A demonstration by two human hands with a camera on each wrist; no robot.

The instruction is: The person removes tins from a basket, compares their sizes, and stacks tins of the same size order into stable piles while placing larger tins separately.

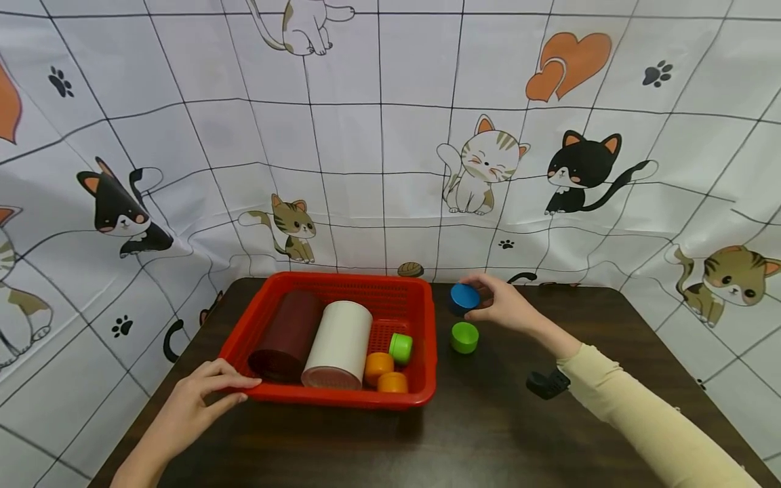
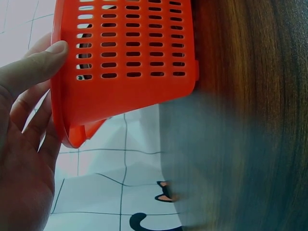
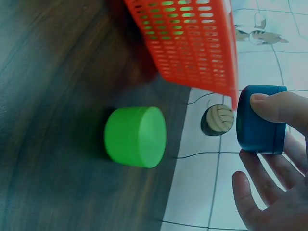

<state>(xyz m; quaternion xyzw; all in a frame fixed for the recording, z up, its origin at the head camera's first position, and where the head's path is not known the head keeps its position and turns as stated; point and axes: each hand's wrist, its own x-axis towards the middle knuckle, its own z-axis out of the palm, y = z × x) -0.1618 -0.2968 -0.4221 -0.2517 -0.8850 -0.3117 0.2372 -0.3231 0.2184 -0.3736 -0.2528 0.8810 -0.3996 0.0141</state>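
Observation:
My left hand (image 1: pixel 194 407) grips the rim of a red plastic basket (image 1: pixel 427 339) at its near left corner. The thumb (image 2: pixel 45 60) lies on the outer wall in the left wrist view, with the fingers behind the rim. A small blue cup (image 1: pixel 465 297) is pinched between the thumb and fingers of my right hand (image 1: pixel 505 305), to the right of the basket. In the right wrist view the blue cup (image 3: pixel 262 120) is held off the table. Just nearer than it, a green cup (image 1: pixel 465 337) stands upright on the table, apart from the basket.
Inside the basket lie a dark brown cylinder (image 1: pixel 288 332), a white cylinder (image 1: pixel 340 339), a green cup (image 1: pixel 401 348) and two orange cups (image 1: pixel 379 366). A black object (image 1: pixel 547 384) shows by the right sleeve. White cat-printed sheeting (image 1: pixel 390 169) rises behind the dark wooden table (image 1: pixel 464 434).

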